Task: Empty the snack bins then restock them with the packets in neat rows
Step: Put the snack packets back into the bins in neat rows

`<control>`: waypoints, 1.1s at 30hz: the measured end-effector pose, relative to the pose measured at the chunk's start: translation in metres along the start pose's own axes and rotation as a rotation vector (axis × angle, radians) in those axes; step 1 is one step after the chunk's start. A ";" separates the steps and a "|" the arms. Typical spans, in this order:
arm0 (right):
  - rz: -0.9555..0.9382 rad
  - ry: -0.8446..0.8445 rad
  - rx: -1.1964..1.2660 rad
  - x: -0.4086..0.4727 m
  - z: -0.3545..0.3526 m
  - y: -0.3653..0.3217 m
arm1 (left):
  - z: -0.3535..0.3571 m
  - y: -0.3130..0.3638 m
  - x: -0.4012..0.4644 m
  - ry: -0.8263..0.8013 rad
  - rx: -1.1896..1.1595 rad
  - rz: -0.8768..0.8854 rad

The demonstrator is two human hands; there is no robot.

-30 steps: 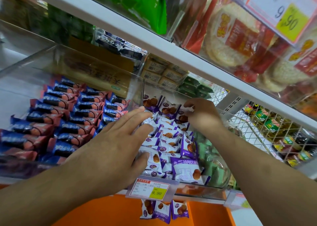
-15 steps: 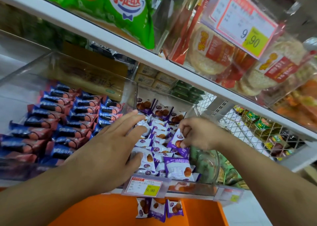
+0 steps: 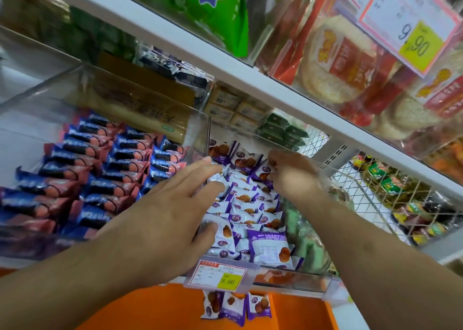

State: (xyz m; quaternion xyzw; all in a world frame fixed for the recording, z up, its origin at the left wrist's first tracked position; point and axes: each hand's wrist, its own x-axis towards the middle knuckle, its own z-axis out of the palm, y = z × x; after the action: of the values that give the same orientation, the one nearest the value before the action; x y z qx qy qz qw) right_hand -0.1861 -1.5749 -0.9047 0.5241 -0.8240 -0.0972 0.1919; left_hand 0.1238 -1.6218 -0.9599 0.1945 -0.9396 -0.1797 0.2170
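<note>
The clear snack bin (image 3: 253,134) on the shelf holds purple-and-white waffle packets (image 3: 246,208) in rough rows from back wall to front edge. The left hand (image 3: 160,212) lies flat, fingers spread wide over the bin's left side. The right hand (image 3: 292,173) pinches a packet (image 3: 263,175) near the back-right corner.
</note>
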 end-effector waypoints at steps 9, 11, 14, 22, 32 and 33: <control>-0.005 -0.071 0.033 -0.006 -0.001 0.010 | 0.002 0.000 0.000 0.006 -0.014 0.003; 0.012 -0.065 0.079 -0.015 -0.009 0.009 | 0.001 -0.001 0.000 0.003 -0.015 0.004; 0.025 -0.029 0.242 -0.038 -0.026 0.007 | -0.001 -0.001 0.001 -0.003 -0.019 0.013; -0.113 -0.752 0.736 -0.089 -0.063 -0.002 | -0.003 0.000 0.002 -0.014 -0.019 0.017; 0.078 -0.425 1.104 -0.085 -0.055 -0.004 | -0.004 0.000 0.003 -0.028 -0.014 0.010; 0.093 -0.284 1.060 -0.082 -0.051 -0.008 | -0.004 0.000 0.002 -0.029 -0.012 0.010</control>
State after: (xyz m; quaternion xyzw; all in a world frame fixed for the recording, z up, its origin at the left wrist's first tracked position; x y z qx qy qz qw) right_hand -0.1274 -1.5025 -0.8785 0.4938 -0.8002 0.2697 -0.2075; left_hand 0.1234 -1.6236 -0.9561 0.1859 -0.9424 -0.1871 0.2056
